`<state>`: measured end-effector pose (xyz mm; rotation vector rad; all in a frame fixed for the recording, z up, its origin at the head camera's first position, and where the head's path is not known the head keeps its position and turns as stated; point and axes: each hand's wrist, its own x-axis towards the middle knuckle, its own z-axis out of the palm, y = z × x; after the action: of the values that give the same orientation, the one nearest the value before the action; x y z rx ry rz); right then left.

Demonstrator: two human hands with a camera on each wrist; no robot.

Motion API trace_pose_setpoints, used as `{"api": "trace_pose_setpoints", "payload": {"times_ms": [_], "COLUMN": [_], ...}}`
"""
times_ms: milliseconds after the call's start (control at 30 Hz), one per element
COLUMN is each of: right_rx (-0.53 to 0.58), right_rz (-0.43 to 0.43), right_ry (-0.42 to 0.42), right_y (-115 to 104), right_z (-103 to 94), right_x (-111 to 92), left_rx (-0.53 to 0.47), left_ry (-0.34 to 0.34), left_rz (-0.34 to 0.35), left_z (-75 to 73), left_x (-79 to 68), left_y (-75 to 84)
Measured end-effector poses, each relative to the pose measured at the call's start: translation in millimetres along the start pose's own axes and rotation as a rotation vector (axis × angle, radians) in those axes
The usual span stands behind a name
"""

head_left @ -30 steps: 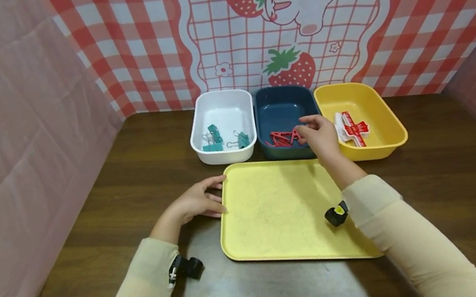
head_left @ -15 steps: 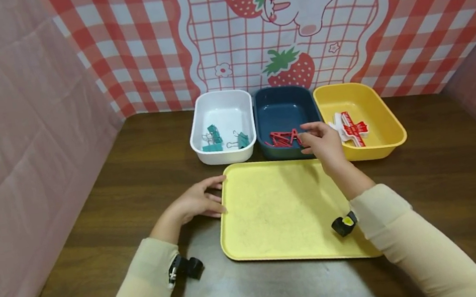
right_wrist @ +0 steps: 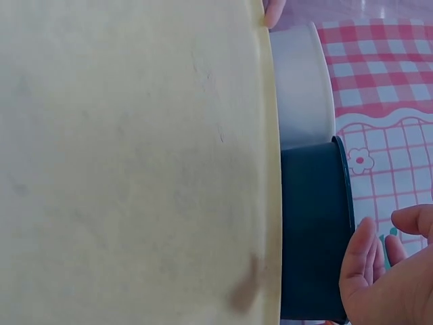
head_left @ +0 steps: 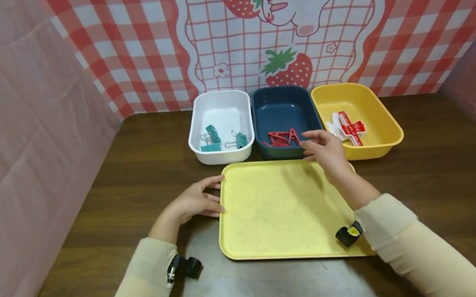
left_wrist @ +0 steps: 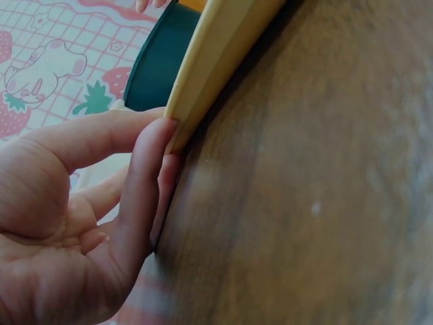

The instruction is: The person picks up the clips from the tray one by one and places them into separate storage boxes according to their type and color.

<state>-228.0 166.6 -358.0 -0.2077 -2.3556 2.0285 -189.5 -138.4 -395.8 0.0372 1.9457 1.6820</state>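
My left hand point(head_left: 193, 203) touches the left edge of a yellow tray point(head_left: 274, 209), its thumb and fingers spread along the rim. In the left wrist view, the fingertips meet the side of the tray point(left_wrist: 210, 74). Nothing shows between the fingers of my right hand point(head_left: 327, 153), which hovers over the tray's far right corner, at the front of the navy bin point(head_left: 282, 106). Inside that bin lie several red clips point(head_left: 282, 138). The right wrist view has the loosely bent right hand point(right_wrist: 396, 284) beside the navy bin's rim, with thumb and fingers apart.
A white bin point(head_left: 228, 109) with teal binder clips point(head_left: 240, 140) stands left of the navy one. To its right is a yellow bin point(head_left: 375, 119) holding red-and-white clips point(head_left: 349, 128). A checked strawberry cloth point(head_left: 137, 46) hangs behind; pink cloth point(head_left: 20, 123) borders the left side.
My right hand has drawn back toward me and slightly right, from over the navy bin's red clips to its front edge. The left hand stays at the tray's edge.
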Motion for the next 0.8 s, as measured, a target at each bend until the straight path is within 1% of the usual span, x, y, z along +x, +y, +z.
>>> {"api": "trace_pose_setpoints", "payload": {"times_ms": [433, 633, 800], "right_rx": [0.051, 0.018, 0.018], "right_rz": [0.070, 0.074, 0.100], "right_ry": [-0.034, -0.044, -0.042], "right_y": [1.6, 3.0, 1.7], "right_z": [-6.3, -10.9, -16.4], "right_x": [-19.8, -25.8, -30.6], "left_rx": [0.006, 0.010, 0.015], "left_ry": [-0.001, 0.002, 0.003], "left_rz": [-0.002, -0.003, 0.000], "left_z": [-0.8, -0.4, -0.6], "left_x": [-0.1, 0.1, -0.2], "left_y": [-0.1, -0.2, -0.3]}}
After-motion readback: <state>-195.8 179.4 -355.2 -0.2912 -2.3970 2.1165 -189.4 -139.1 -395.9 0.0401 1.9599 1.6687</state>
